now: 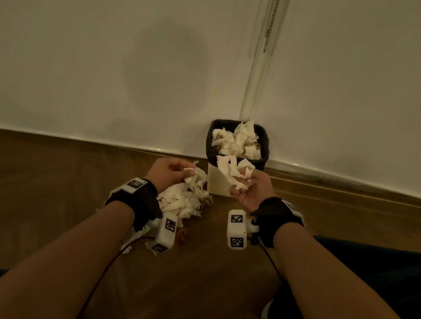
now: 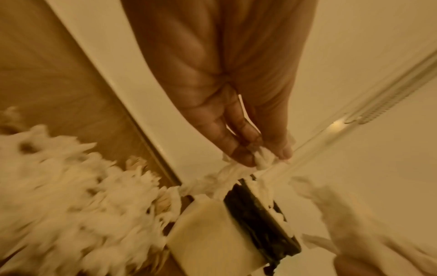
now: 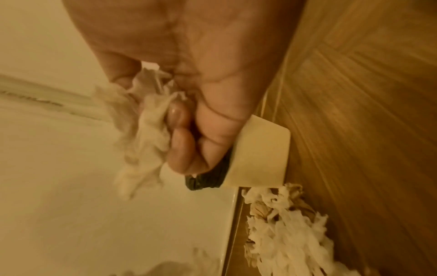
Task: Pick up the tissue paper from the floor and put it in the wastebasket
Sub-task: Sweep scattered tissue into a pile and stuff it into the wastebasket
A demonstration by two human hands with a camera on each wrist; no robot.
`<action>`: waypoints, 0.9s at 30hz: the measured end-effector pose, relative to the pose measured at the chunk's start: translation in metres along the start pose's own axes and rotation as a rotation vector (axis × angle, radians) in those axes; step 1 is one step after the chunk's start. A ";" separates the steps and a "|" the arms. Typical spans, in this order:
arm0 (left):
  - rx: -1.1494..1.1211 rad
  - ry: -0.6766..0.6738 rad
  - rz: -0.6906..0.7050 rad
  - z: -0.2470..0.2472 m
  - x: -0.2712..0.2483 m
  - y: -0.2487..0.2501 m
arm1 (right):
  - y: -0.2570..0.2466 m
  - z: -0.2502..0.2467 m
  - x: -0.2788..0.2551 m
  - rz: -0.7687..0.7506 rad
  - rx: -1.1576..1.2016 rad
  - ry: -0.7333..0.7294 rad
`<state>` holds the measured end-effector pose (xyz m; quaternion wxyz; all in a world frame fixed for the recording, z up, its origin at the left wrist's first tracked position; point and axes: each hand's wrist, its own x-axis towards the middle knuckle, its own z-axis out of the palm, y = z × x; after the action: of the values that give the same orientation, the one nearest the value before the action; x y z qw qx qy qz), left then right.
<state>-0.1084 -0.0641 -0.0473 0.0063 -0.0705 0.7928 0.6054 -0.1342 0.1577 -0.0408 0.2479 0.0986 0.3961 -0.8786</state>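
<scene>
Floor (image 1: 201, 278) of brown wood meets a pale wall (image 1: 98, 50), and the wastebasket (image 1: 266, 145) stands in the corner, dark at the rim, already holding crumpled tissue. Beside it on the floor lies a loose pile of tissue paper (image 1: 182, 201). The right hand (image 1: 249, 191) has its fingers curled round a crumpled wad of tissue (image 1: 233, 169), held in the air just before the basket rim. The left hand (image 1: 169, 171) pinches a thin strip of tissue (image 2: 261, 160) between thumb and fingertips, above the pile.
</scene>
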 end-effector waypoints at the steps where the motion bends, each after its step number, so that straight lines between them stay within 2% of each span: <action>1: 0.023 0.004 0.043 -0.001 0.004 0.012 | -0.006 0.006 -0.001 -0.015 -0.027 0.001; 9: 0.244 -0.005 0.301 0.015 0.044 0.095 | -0.070 0.035 0.017 -0.202 -0.260 0.124; 14: 0.182 -0.062 0.349 0.036 0.081 0.123 | -0.100 0.029 0.050 -0.241 -0.492 0.228; 18: 0.225 -0.078 0.374 0.055 0.110 0.110 | -0.102 0.014 0.088 -0.210 -0.745 0.275; 23: 0.396 -0.022 0.336 0.074 0.137 0.061 | -0.089 -0.013 0.126 -0.180 -1.096 0.295; 27: 0.629 -0.035 0.384 0.083 0.155 0.028 | -0.075 -0.024 0.144 -0.296 -1.282 0.289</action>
<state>-0.2709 0.0065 -0.0570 -0.0728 0.0953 0.9386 0.3234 -0.2967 0.1662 -0.0611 0.0787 -0.0068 0.8778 -0.4725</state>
